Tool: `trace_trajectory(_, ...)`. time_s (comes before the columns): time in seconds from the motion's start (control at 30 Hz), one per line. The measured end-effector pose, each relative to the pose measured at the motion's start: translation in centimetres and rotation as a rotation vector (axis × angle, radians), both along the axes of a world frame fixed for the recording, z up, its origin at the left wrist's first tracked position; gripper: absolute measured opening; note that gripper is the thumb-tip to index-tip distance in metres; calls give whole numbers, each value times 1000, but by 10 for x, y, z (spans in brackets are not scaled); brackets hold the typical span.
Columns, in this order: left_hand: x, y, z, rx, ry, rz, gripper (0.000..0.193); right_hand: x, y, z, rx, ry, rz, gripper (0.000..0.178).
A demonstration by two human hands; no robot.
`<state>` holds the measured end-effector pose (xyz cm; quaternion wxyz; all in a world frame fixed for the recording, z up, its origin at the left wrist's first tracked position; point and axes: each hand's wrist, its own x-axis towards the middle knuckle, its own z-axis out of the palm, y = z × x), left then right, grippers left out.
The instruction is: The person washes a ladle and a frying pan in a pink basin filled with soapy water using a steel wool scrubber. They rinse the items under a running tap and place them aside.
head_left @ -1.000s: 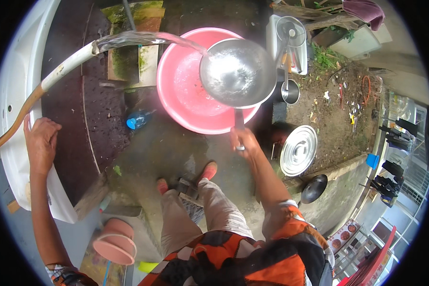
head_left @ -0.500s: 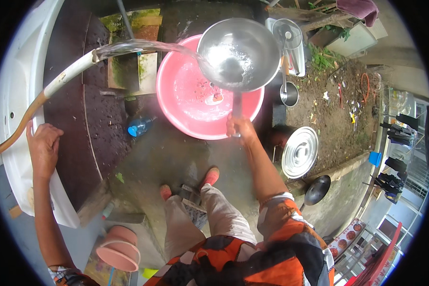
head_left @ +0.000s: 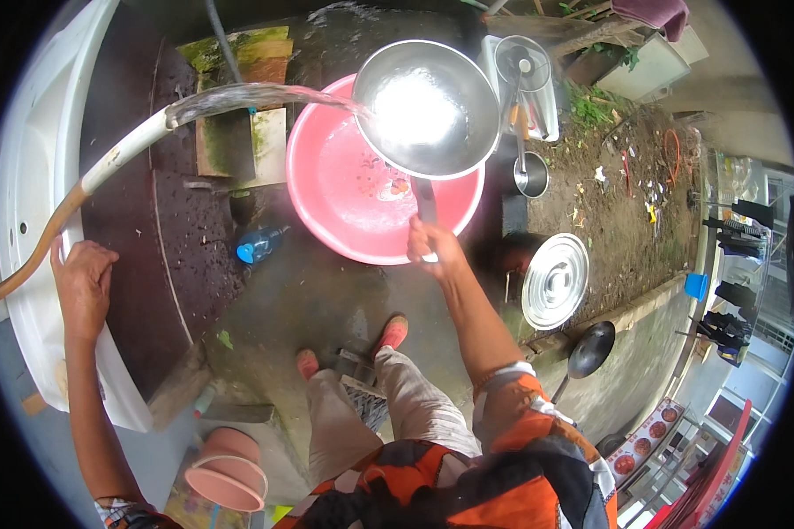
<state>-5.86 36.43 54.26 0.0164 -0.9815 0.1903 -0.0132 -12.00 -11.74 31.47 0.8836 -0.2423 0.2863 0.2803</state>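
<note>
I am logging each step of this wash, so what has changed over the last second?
The right hand lifted the steel wok by its handle, from beside the hose's water stream up into it, so the water now lands inside the bowl. Unchanged: that grip, the left hand on the white tub's rim, and the pink basin below.

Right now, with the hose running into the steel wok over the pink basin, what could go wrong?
The stream from the hose lands near the rim of the steel wok, so water could splash past the pink basin onto the ground. The right hand alone holds the wok by its handle; filling could make it tip. The concrete by the feet looks wet, so slipping is possible.
</note>
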Motion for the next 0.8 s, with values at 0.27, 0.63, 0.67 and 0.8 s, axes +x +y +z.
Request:
trace_trajectory(0.27, -3, 9, -3, -6, -10, 2, 14, 20, 24, -4, 64, 17, -46, 14)
trace_trajectory(0.63, -4, 20, -2, 18, 21, -47, 13, -73, 11, -1, -1277, 290, 401, 18)
trace_trajectory(0.67, -3, 20, -2, 23, 22, -54, 13, -86, 8, 1, -1450, 264, 442, 20)
trace_trajectory(0.8, 0, 16, -4, 25, -23, -114, 14, -138, -5, 31, -1799, 264, 551, 31)
